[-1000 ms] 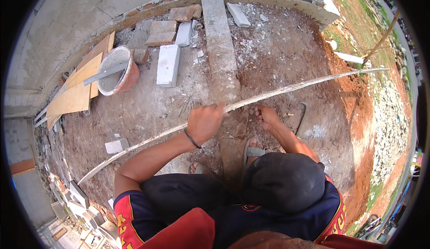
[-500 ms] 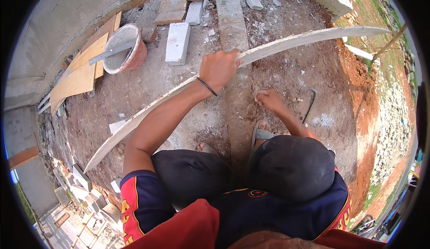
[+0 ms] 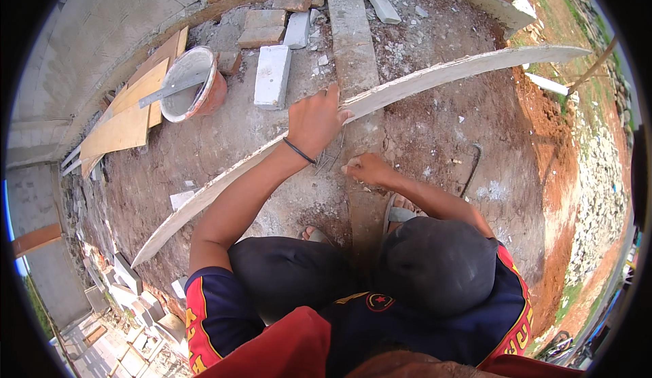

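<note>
- The left hand (image 3: 314, 121) is closing around the top edge of a long, pale, mortar-stained wooden board (image 3: 441, 76). The fingers are wrapping over its far side.
- The board is running slantwise across the dirt floor, from low on the person's left to high on the right. It is crossing over a grey concrete strip (image 3: 350, 38) right where the hand is gripping it.
- The right hand (image 3: 367, 169) is resting low on that strip, just beside the board, with its fingers drawn together. I cannot tell whether it is pinching anything small.
- A few thin dark nails or wires (image 3: 327, 159) are lying between the two hands.
- To my eye, the grip is sitting near the board's middle, which looks wise. With so long a board, both ends are likely to swing or sag if the wrist is rolling.
- Keeping the board's lower edge down on the strip, with the right hand steadying close to the crossing point, seems the surest way of holding it true.
- An orange bucket lined with pale mortar (image 3: 193, 82) and a white rectangular block (image 3: 273, 76) are standing well apart on the left, clear of the board.
</note>
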Demonstrator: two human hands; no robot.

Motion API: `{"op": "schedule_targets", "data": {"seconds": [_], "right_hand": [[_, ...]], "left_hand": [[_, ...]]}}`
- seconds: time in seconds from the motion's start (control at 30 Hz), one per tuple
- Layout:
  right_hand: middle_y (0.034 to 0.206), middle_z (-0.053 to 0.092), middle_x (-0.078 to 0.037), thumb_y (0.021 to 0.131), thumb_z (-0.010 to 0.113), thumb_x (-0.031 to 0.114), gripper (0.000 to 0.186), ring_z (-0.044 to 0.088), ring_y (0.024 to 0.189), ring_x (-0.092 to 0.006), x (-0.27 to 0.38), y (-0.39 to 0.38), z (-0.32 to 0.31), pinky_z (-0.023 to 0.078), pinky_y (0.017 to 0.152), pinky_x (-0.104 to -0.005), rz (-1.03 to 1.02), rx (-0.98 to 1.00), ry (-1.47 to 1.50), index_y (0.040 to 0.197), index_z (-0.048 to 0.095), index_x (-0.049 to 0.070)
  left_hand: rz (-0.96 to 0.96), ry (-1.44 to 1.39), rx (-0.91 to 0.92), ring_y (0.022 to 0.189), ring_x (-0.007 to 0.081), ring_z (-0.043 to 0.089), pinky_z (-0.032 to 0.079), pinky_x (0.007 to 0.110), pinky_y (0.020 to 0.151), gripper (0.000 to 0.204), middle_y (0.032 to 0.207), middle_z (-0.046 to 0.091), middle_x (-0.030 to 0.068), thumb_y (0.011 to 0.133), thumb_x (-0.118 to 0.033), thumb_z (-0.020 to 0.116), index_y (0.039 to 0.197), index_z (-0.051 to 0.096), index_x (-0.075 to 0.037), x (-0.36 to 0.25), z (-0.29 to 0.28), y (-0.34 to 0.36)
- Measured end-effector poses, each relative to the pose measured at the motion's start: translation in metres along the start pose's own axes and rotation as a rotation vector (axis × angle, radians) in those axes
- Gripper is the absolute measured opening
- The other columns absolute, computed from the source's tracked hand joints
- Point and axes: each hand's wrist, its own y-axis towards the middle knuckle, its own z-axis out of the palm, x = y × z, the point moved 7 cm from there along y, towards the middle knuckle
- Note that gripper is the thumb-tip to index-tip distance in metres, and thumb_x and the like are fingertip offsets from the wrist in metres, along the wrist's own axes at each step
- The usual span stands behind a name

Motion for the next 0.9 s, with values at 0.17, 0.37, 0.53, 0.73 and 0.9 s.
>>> {"op": "schedule_targets", "data": {"seconds": [0.17, 0.37, 0.53, 0.73, 0.9], "right_hand": [[0.085, 0.067, -0.020, 0.088, 0.060, 0.042, 0.042, 0.065, 0.079, -0.0359, -0.026, -0.009, -0.015, 0.049, 0.075, -0.0445, 0.071, -0.149, 0.107, 0.100, 0.068, 0.003], [0.080, 0.066, -0.020, 0.088, 0.061, 0.037, 0.038, 0.065, 0.075, -0.0342, -0.033, -0.024, -0.060, 0.049, 0.071, -0.0433, 0.081, -0.457, 0.133, 0.093, 0.063, -0.001], [0.078, 0.065, -0.019, 0.089, 0.061, 0.036, 0.038, 0.064, 0.074, -0.0339, -0.048, -0.041, -0.078, 0.048, 0.070, -0.0431, 0.054, -0.559, 0.221, 0.092, 0.063, -0.002], [0.077, 0.064, -0.020, 0.090, 0.059, 0.037, 0.039, 0.063, 0.073, -0.0347, -0.071, -0.045, -0.067, 0.047, 0.068, -0.0436, 0.150, -0.487, 0.130, 0.091, 0.063, -0.002], [0.075, 0.063, -0.022, 0.091, 0.057, 0.039, 0.044, 0.063, 0.075, -0.0375, -0.063, -0.025, -0.066, 0.046, 0.070, -0.0459, 0.104, -0.464, 0.165, 0.083, 0.062, -0.004]], "left_hand": [[0.074, -0.042, 0.059, 0.060, 0.0352, 0.066, 0.051, 0.045, 0.052, 0.029, 0.069, 0.066, 0.0166, 0.084, -0.030, 0.067, 0.092, 0.060, -0.003, -0.005, 0.010, -0.016], [0.152, -0.114, 0.022, 0.059, 0.0359, 0.065, 0.051, 0.046, 0.053, 0.025, 0.067, 0.064, 0.0172, 0.087, -0.028, 0.064, 0.087, 0.060, -0.004, -0.057, -0.007, 0.000], [0.143, -0.167, 0.102, 0.060, 0.0377, 0.064, 0.051, 0.047, 0.056, 0.024, 0.066, 0.064, 0.0179, 0.087, -0.027, 0.062, 0.087, 0.059, -0.003, -0.083, 0.021, 0.018], [0.173, -0.206, 0.141, 0.060, 0.0377, 0.064, 0.051, 0.047, 0.057, 0.025, 0.070, 0.065, 0.0180, 0.087, -0.027, 0.063, 0.087, 0.057, -0.003, -0.096, 0.040, 0.011], [0.134, -0.129, 0.200, 0.063, 0.0372, 0.065, 0.050, 0.046, 0.055, 0.033, 0.071, 0.065, 0.0182, 0.085, -0.032, 0.066, 0.098, 0.053, -0.004, -0.078, 0.028, 0.021]]}}
